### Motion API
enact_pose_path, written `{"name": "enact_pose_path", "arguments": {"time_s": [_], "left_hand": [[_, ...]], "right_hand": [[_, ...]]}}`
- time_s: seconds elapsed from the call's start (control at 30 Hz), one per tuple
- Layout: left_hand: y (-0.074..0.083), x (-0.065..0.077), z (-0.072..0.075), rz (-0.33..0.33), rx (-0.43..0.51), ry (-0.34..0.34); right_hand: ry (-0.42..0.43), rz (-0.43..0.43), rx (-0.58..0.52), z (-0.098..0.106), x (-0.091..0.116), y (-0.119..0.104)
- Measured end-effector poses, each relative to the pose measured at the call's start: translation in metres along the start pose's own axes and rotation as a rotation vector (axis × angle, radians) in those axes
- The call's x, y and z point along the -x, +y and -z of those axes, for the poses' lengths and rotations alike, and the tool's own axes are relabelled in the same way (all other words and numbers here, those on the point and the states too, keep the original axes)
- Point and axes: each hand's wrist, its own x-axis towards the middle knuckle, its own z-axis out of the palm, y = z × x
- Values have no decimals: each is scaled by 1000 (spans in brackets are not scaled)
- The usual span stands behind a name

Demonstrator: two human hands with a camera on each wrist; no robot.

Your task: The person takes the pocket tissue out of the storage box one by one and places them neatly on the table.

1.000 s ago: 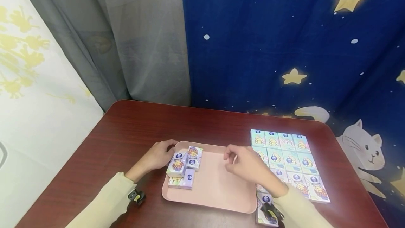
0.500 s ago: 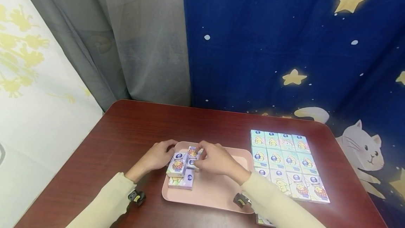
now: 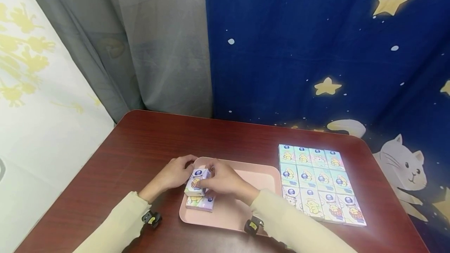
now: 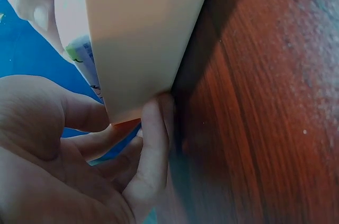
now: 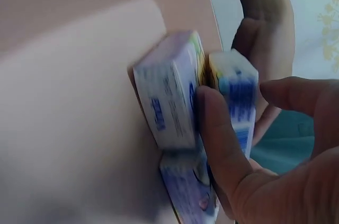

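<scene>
My left hand grips the left rim of a pink tray; in the left wrist view its thumb lies against the rim and its fingers reach underneath. Inside the tray's left end are small boxy tissue packs with cartoon prints. One pack sits on top of the others. My right hand is bent round this top pack, pinching it between thumb and fingers. A lower pack shows in front of it. Another pack, mostly hidden by my right hand in the head view, shows in the right wrist view.
Several tissue packs lie in tight rows on the dark red table, right of the tray. Grey and dark blue curtains hang behind the table. A white patterned cloth hangs at the left.
My right hand has moved left across the tray, from bare tray surface past the back pack to the top pack. My left hand has stayed at the tray's rim.
</scene>
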Motion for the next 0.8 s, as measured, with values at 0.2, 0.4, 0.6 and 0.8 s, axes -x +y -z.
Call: {"name": "enact_pose_path", "arguments": {"time_s": [0.2, 0.4, 0.6, 0.8], "left_hand": [[-41, -16, -18, -39, -25, 18], [-39, -13, -17, -37, 70, -4], [0, 2, -1, 55, 119, -22], [9, 5, 0, 110, 103, -26]], "right_hand": [[10, -17, -150, -5, 3, 0], [4, -2, -158, 0, 3, 3], [-30, 3, -171, 13, 6, 7], [-41, 9, -214, 29, 15, 13]]}}
